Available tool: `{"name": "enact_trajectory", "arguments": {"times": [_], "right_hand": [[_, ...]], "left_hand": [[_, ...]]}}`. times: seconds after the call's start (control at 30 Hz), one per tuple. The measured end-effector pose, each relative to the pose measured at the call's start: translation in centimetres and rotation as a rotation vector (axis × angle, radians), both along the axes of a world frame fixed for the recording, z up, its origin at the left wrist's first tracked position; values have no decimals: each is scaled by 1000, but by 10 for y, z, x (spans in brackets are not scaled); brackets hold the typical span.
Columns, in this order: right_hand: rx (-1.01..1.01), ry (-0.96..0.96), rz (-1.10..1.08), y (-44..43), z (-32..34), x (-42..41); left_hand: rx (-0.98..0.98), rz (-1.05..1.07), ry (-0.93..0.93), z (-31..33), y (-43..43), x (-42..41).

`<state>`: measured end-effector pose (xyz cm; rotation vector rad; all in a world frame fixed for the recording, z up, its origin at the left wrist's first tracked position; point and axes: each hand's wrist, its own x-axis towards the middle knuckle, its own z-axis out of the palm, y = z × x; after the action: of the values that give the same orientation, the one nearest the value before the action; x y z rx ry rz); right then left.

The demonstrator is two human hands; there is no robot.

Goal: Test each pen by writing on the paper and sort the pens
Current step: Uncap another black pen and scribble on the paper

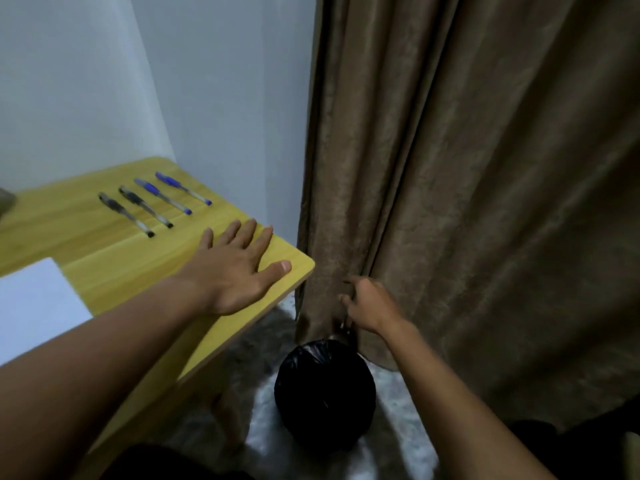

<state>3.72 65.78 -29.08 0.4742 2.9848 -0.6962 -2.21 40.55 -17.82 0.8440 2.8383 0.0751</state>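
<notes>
Hovering right hand [367, 306], grip blurred, over bin [325, 393]

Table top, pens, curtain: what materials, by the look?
Table top: likely yellow wood-grain laminate, smooth; streaked grain, slight sheen. Pens: seemingly clear plastic barrels with blue or black grips. Curtain: brown fabric, perhaps velvety; soft mottled sheen, hanging folds.

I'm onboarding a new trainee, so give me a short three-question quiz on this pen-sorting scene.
1. True or false: the left hand lies flat on the yellow wooden table.
2. How many slim plastic pens lie in a row on it? A) three B) four C) six
3. Which hand is off the table, near the round black bag-lined bin?
Key: 1 true; 2 B; 3 the right hand.
</notes>
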Motion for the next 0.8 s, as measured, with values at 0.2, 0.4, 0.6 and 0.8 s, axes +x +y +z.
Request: {"name": "enact_trajectory", "arguments": {"times": [0.2, 0.4, 0.6, 0.8], "right_hand": [[79, 122, 90, -27, 122, -4], [129, 203, 275, -105, 195, -32], [111, 218, 500, -223, 226, -61], [59, 200, 724, -346, 226, -78]], "left_hand": [[218, 72, 26, 40, -15, 9], [194, 227, 150, 82, -96, 16], [170, 464, 233, 98, -217, 39], [194, 706, 279, 91, -320, 67]]}}
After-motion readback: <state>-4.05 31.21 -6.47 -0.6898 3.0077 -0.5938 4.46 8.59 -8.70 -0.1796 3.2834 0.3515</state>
